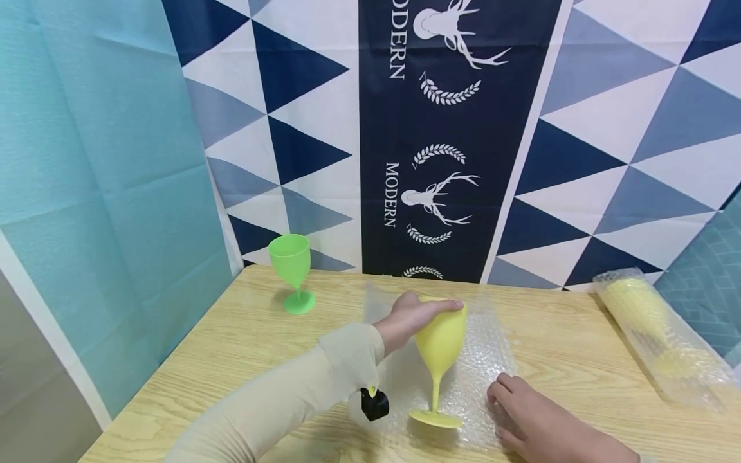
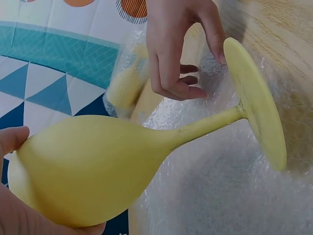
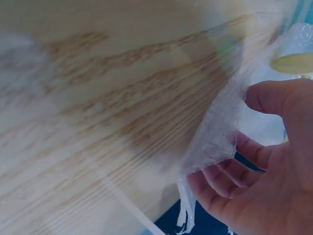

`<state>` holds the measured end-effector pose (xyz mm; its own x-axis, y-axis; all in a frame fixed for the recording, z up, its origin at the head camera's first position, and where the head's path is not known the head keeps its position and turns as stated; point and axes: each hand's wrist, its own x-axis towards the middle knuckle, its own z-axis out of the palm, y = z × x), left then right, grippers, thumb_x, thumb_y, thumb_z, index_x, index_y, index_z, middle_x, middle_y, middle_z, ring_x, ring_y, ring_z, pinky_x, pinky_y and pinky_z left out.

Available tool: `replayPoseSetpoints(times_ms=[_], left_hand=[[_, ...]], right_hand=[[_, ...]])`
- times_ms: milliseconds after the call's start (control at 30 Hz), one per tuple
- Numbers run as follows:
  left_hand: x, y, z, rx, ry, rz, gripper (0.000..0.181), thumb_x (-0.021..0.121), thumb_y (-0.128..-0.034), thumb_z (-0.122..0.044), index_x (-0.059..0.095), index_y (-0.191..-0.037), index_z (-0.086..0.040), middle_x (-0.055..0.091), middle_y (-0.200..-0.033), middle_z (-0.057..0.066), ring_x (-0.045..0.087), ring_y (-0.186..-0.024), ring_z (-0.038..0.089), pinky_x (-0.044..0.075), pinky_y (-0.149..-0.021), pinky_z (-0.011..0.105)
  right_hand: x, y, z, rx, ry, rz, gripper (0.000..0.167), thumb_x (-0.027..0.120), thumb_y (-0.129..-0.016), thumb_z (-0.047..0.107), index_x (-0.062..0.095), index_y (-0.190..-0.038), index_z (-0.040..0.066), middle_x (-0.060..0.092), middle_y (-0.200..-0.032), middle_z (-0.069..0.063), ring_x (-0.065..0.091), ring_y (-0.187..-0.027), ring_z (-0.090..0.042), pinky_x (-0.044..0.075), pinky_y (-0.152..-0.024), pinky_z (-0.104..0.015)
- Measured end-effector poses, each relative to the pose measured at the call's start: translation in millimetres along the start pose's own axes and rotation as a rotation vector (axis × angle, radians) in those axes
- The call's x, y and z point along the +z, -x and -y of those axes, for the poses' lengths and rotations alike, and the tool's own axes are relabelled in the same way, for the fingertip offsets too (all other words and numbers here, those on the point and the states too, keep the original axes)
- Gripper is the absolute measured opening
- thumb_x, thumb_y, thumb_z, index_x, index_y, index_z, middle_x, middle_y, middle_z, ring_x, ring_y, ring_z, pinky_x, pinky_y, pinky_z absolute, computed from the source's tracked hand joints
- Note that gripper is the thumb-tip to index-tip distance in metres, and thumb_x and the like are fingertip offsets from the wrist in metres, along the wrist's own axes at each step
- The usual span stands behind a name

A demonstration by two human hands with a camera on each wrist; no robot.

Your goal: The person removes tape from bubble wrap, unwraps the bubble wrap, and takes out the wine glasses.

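Note:
A yellow goblet (image 1: 441,341) (image 2: 93,166) leans over a sheet of bubble wrap (image 1: 483,360) (image 3: 215,132), its foot toward the person. The left hand (image 1: 411,318) (image 2: 24,213) grips the bowl at the rim, thumb and fingers on opposite sides. At the right edge of the sheet is the right hand (image 1: 538,418) (image 2: 178,49) (image 3: 279,166), fingers curled round the raised edge and thumb near it. In the left wrist view the goblet's foot is close to the right hand; whether they touch I cannot tell.
A green goblet (image 1: 291,260) stands upright at the wooden table's (image 1: 243,347) back left. At the right lies a yellow goblet wrapped in bubble wrap (image 1: 642,315) (image 2: 126,81). Patterned cloth (image 1: 312,83) hangs behind the table. A black object (image 1: 375,405) is at the left wrist.

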<state>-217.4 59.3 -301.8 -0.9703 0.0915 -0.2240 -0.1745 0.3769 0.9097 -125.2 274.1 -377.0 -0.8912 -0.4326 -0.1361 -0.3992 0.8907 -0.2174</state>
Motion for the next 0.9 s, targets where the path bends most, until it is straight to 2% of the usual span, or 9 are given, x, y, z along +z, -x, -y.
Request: replayPoseSetpoints(times_ms=[67,167,300,400,633,733,900], left_hand=[[1.2,1.2,-0.1,0.009,-0.004,-0.004,0.093,0.080,-0.0655,-0.053,0.046,-0.134,-0.001,0.058,-0.118,0.011,0.054,-0.104,0.023,0.045,-0.102,0.045],[2.4,2.7,-0.2,0.022,-0.010,-0.009,0.090,0.080,-0.0656,-0.051,0.048,-0.132,-0.001,0.058,-0.119,0.011,0.055,-0.105,0.023,0.046,-0.102,0.045],[2.8,3.1,-0.3,0.037,-0.017,-0.006,0.082,0.081,-0.0656,-0.051,0.051,-0.126,-0.002,0.059,-0.109,0.007,0.054,-0.098,0.020,0.048,-0.097,0.042],[2.4,3.2,-0.5,0.043,-0.025,0.002,0.077,0.080,-0.0653,-0.051,0.054,-0.120,-0.005,0.059,-0.101,0.004,0.054,-0.092,0.018,0.049,-0.091,0.038],[1.2,3.2,0.3,0.063,-0.026,0.025,0.066,0.080,-0.0660,-0.052,0.058,-0.112,-0.009,0.059,-0.094,0.001,0.054,-0.088,0.016,0.049,-0.084,0.034],[0.6,4.1,0.2,0.073,-0.021,0.029,0.069,0.080,-0.0660,-0.052,0.059,-0.115,-0.009,0.061,-0.098,0.002,0.055,-0.091,0.016,0.050,-0.087,0.036],[-1.1,8.3,-0.1,0.081,-0.016,0.031,0.080,0.080,-0.0673,-0.051,0.053,-0.129,-0.008,0.061,-0.113,0.006,0.057,-0.100,0.019,0.049,-0.096,0.043]], right_hand=[[1,-0.3,-1,-0.040,0.022,-0.021,0.022,0.067,-0.087,0.036,0.055,-0.104,0.028,0.047,-0.095,0.015,0.042,-0.081,0.003,0.049,-0.070,-0.025],[4,-1.0,-2,-0.147,0.069,-0.089,0.022,0.068,-0.085,0.026,0.057,-0.105,0.027,0.048,-0.096,0.016,0.041,-0.083,0.003,0.048,-0.070,-0.025],[9,-2.6,-5,-0.293,0.162,-0.214,0.030,0.071,-0.078,0.018,0.057,-0.105,0.024,0.048,-0.099,0.016,0.040,-0.086,0.002,0.046,-0.070,-0.026],[12,-3.8,-7,-0.342,0.212,-0.269,0.033,0.072,-0.076,0.019,0.056,-0.105,0.025,0.047,-0.099,0.017,0.040,-0.086,0.002,0.044,-0.070,-0.026],[16,-5.8,-9,-0.346,0.210,-0.260,0.033,0.070,-0.077,0.020,0.055,-0.105,0.028,0.046,-0.098,0.018,0.038,-0.084,0.003,0.042,-0.067,-0.024],[16,-5.5,-9,-0.343,0.205,-0.264,0.034,0.070,-0.078,0.021,0.054,-0.106,0.030,0.045,-0.097,0.019,0.037,-0.084,0.004,0.041,-0.067,-0.022],[13,-6.2,-6,-0.283,0.181,-0.200,0.031,0.068,-0.082,0.026,0.053,-0.109,0.032,0.044,-0.098,0.020,0.038,-0.085,0.003,0.042,-0.068,-0.023]])
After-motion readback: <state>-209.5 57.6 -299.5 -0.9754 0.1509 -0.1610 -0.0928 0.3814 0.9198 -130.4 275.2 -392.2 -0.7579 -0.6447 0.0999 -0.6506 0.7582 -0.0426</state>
